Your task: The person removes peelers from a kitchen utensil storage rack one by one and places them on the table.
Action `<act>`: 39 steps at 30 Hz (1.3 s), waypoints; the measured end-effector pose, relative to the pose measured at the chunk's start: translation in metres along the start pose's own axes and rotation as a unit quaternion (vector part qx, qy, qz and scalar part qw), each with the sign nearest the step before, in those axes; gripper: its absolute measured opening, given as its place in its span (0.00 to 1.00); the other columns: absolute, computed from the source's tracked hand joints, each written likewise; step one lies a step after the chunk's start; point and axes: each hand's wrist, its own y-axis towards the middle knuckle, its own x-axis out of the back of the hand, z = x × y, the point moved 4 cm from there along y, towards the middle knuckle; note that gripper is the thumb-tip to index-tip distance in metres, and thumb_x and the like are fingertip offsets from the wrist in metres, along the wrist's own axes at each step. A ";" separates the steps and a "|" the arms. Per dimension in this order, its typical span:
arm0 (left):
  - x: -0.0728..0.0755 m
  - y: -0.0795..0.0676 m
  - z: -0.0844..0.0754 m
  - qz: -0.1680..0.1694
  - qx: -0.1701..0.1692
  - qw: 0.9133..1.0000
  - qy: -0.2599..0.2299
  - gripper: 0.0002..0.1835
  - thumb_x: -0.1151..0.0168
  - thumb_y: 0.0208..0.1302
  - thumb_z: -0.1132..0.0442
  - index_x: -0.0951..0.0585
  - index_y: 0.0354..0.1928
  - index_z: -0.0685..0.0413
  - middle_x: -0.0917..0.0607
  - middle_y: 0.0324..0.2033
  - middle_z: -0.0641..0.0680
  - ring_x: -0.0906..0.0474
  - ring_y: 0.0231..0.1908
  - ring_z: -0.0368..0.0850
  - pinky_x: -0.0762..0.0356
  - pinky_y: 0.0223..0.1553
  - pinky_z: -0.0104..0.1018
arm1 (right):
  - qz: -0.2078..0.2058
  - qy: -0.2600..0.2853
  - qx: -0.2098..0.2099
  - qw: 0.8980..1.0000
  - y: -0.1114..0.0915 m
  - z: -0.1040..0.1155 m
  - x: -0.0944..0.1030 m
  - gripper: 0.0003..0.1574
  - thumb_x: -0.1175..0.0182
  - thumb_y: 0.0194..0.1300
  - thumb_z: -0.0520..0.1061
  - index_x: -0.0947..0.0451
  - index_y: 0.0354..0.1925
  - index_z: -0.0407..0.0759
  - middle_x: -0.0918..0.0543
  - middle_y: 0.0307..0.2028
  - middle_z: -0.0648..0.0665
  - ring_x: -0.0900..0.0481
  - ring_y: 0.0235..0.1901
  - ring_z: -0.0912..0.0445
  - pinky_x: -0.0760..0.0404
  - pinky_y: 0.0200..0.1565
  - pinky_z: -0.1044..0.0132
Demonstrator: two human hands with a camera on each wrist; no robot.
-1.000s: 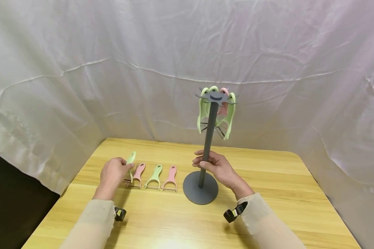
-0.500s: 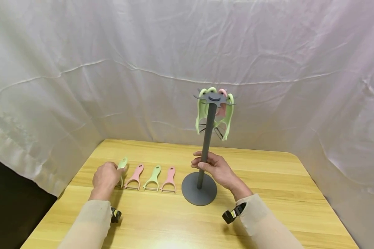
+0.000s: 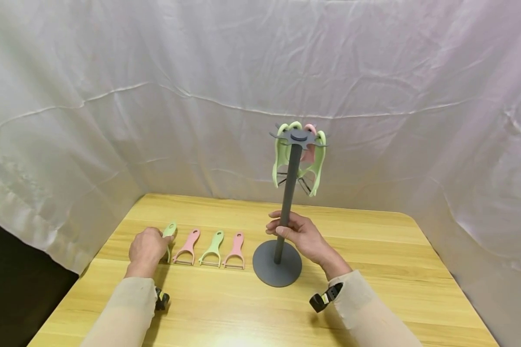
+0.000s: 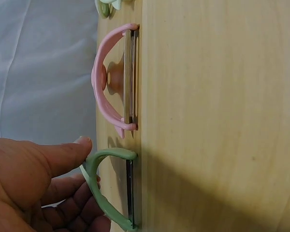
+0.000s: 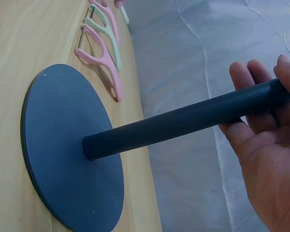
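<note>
At the left end of a row, my left hand (image 3: pixel 147 248) pinches a green peeler (image 3: pixel 170 229) by its handle. In the left wrist view the thumb lies on this green peeler (image 4: pixel 100 193), with its blade end at the tabletop. Beside it lie a pink peeler (image 3: pixel 188 246), a second green peeler (image 3: pixel 213 247) and another pink peeler (image 3: pixel 236 248). My right hand (image 3: pixel 306 237) holds the grey pole of an upright stand (image 3: pixel 290 188), thumb in front and fingers behind. Several green and pink peelers (image 3: pixel 319 164) hang from hooks at its top.
The stand's round grey base (image 3: pixel 267 272) rests on the wooden table (image 3: pixel 373 270), right of the peeler row. A pale curtain (image 3: pixel 226 144) hangs behind the table and along both sides. Dark space (image 3: pixel 17 289) shows beyond the table's left edge.
My left hand has moved left and down with the green peeler, from over the nearest pink peeler to the row's left end. My right hand keeps its hold on the stand.
</note>
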 end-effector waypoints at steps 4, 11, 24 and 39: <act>-0.001 0.000 -0.001 -0.001 -0.003 1.000 0.005 0.18 0.35 0.74 0.50 0.16 0.41 0.62 0.13 0.36 0.63 0.21 0.32 0.56 0.24 0.29 0.47 | 0.000 0.001 0.003 1.000 0.000 0.000 0.000 0.24 0.40 0.78 0.39 0.26 0.68 0.33 0.15 0.54 0.26 0.11 0.56 0.49 0.17 0.62 0.57; -0.002 0.001 -0.002 0.001 -0.002 1.000 0.007 0.18 0.35 0.74 0.50 0.18 0.34 0.59 0.15 0.31 0.60 0.23 0.29 0.54 0.26 0.27 0.46 | 0.001 0.000 0.006 1.000 -0.001 0.000 0.000 0.24 0.40 0.78 0.39 0.26 0.68 0.34 0.15 0.54 0.26 0.11 0.55 0.50 0.16 0.62 0.57; -0.005 0.000 -0.006 0.022 0.003 1.000 0.007 0.19 0.35 0.74 0.50 0.20 0.30 0.57 0.18 0.27 0.58 0.25 0.27 0.52 0.28 0.26 0.43 | 0.000 -0.002 0.005 1.000 0.000 0.000 0.001 0.23 0.40 0.79 0.39 0.26 0.68 0.34 0.15 0.53 0.27 0.11 0.56 0.48 0.16 0.61 0.56; -0.008 0.000 -0.006 0.026 0.011 1.000 0.009 0.19 0.33 0.73 0.50 0.20 0.29 0.58 0.17 0.27 0.58 0.23 0.29 0.53 0.26 0.27 0.44 | 0.001 -0.004 0.000 1.000 0.000 -0.002 0.001 0.23 0.40 0.79 0.39 0.25 0.68 0.35 0.14 0.53 0.28 0.12 0.56 0.46 0.16 0.61 0.56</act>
